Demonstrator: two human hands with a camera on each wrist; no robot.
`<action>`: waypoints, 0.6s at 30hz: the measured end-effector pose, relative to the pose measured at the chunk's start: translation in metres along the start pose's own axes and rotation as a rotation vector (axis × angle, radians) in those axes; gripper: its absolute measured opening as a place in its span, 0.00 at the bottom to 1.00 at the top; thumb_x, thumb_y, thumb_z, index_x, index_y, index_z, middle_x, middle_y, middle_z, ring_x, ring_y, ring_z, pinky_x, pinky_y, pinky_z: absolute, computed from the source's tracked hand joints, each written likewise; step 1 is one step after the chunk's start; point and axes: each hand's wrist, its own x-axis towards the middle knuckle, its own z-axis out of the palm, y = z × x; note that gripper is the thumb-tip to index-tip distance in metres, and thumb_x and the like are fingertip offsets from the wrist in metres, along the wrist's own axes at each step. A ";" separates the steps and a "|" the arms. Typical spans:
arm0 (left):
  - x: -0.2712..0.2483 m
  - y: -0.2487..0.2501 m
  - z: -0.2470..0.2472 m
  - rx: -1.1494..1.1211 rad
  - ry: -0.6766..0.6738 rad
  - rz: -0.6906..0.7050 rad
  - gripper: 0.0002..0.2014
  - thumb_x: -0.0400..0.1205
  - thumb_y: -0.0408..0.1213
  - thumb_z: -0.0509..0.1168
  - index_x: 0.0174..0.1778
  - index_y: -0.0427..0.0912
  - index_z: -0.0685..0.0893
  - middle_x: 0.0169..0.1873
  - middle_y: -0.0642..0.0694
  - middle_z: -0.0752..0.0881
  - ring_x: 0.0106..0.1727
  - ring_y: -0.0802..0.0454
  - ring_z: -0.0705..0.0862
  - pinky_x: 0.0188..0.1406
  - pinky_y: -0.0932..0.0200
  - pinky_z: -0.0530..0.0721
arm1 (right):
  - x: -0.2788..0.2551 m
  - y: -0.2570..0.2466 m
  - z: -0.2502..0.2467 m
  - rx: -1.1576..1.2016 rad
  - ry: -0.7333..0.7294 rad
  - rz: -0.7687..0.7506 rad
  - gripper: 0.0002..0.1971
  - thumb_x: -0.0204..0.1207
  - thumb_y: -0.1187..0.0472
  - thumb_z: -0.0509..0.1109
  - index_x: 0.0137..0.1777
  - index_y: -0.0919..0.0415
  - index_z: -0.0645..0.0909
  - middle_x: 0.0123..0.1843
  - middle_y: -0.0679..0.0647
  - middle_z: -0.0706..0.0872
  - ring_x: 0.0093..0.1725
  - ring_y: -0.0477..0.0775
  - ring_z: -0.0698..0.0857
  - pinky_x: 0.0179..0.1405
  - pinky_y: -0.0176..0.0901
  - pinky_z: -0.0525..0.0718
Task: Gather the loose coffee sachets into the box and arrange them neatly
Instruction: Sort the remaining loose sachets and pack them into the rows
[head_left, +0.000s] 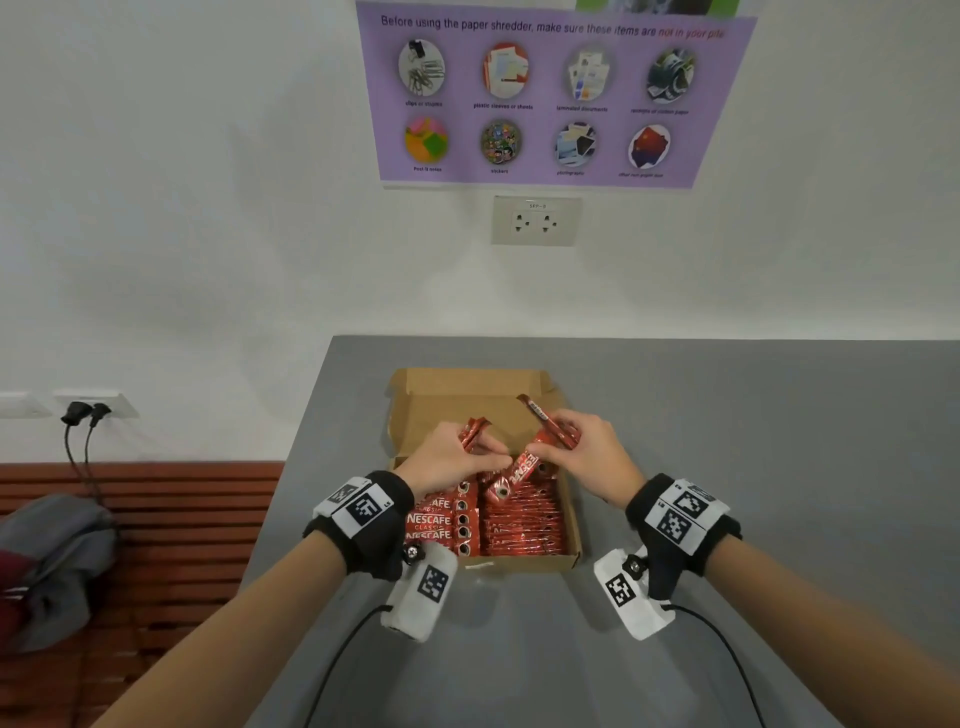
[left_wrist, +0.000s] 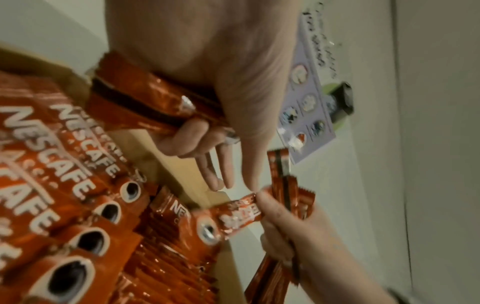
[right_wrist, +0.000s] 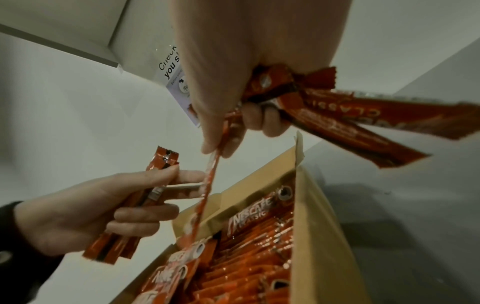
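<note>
An open cardboard box (head_left: 570, 525) sits on the grey table, filled with red Nescafe sachets: a flat row at left (head_left: 441, 525) and a row on edge at right (head_left: 524, 525). Above its far end, my left hand (head_left: 496, 457) grips a small bundle of sachets (head_left: 474, 434), also seen as the left bundle (left_wrist: 145, 102). My right hand (head_left: 537, 451) grips another bundle (head_left: 558, 434) under its curled fingers and pinches one single sachet (head_left: 514, 475) by its top, hanging into the box. This single sachet (right_wrist: 207, 185) nearly touches my left fingertips (right_wrist: 192, 176).
The grey table (head_left: 753, 441) ends at a left edge beside the box. A wooden bench with a grey bag (head_left: 57, 561) stands lower left. The box lid (head_left: 467, 384) lies open toward the wall. Cables (head_left: 343, 654) trail from the wrist cameras.
</note>
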 end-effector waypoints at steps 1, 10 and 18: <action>0.002 0.001 0.002 0.015 -0.003 0.025 0.11 0.76 0.38 0.72 0.52 0.37 0.87 0.44 0.48 0.88 0.32 0.67 0.84 0.36 0.71 0.81 | 0.000 -0.003 0.001 0.013 -0.026 -0.019 0.08 0.68 0.57 0.78 0.43 0.58 0.83 0.38 0.45 0.86 0.39 0.41 0.84 0.42 0.34 0.80; 0.013 0.005 0.013 -0.225 0.403 0.011 0.09 0.76 0.37 0.72 0.46 0.37 0.82 0.36 0.47 0.85 0.34 0.57 0.82 0.35 0.64 0.79 | 0.000 -0.007 0.005 0.037 -0.040 0.038 0.06 0.73 0.55 0.73 0.47 0.55 0.82 0.43 0.50 0.87 0.44 0.45 0.86 0.46 0.32 0.82; 0.009 0.009 0.024 -0.446 0.346 0.021 0.06 0.81 0.33 0.66 0.40 0.40 0.76 0.27 0.52 0.77 0.15 0.68 0.74 0.16 0.76 0.70 | -0.010 0.003 0.014 0.262 -0.129 0.127 0.11 0.77 0.56 0.69 0.49 0.65 0.83 0.47 0.58 0.90 0.47 0.55 0.88 0.53 0.49 0.86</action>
